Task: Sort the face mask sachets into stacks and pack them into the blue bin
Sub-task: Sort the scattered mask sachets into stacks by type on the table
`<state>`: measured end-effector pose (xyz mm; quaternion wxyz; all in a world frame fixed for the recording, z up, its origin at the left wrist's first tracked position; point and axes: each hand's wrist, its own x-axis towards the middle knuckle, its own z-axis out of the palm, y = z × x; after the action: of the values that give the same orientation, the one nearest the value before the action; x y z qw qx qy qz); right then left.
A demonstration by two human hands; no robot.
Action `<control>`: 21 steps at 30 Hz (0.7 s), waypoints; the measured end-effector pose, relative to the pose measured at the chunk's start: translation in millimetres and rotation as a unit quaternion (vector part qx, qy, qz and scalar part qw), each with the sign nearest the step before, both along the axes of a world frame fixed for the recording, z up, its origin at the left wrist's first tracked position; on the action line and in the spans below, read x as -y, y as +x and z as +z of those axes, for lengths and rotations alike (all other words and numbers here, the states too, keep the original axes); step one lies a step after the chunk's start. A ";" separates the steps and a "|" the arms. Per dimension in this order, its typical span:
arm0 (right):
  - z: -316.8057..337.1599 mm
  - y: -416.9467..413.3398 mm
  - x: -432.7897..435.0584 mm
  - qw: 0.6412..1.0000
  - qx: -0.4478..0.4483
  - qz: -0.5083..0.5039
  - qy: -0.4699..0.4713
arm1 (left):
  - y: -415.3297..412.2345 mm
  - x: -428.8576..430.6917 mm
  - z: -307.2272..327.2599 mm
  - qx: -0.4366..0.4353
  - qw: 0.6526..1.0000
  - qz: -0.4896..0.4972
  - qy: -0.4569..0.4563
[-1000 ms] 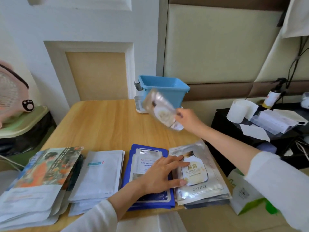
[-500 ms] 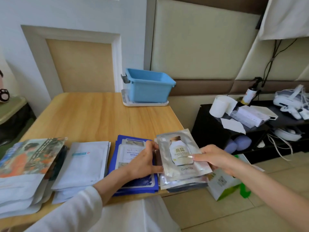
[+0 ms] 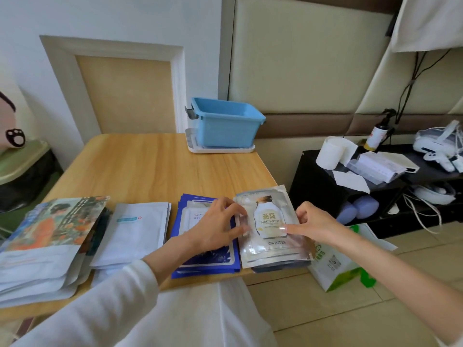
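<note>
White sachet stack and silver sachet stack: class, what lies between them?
The blue sachet stack lies between them, partly covered by the left hand, in the head view.

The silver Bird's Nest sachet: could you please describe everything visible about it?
The silver sachet is a glossy, foil-like pouch printed with a white bottle, BIRD'S NEST and CWINTER. It lies roughly flat atop the silver stack at the near right corner of the table. The left hand pinches its left edge, the right hand its right.
</note>
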<state>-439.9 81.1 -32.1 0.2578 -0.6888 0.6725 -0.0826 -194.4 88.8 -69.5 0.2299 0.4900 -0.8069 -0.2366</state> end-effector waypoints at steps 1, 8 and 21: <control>-2.7 -1.4 1.6 1.000 0.007 -0.005 -0.002 | -0.9 -1.5 1.3 0.039 0.999 -0.004 -0.021; -4.6 -5.2 7.9 0.968 0.189 -0.063 0.151 | -15.2 -8.8 0.4 0.253 0.964 -0.021 -0.082; 4.3 14.4 38.1 0.914 0.314 -0.063 0.249 | -18.6 -4.6 3.0 0.218 0.975 -0.043 -0.008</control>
<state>-425.5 43.0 -27.8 0.6136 -0.4967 0.5975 -0.1406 -213.0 93.3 -66.6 0.0421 0.4924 -0.8600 -0.1274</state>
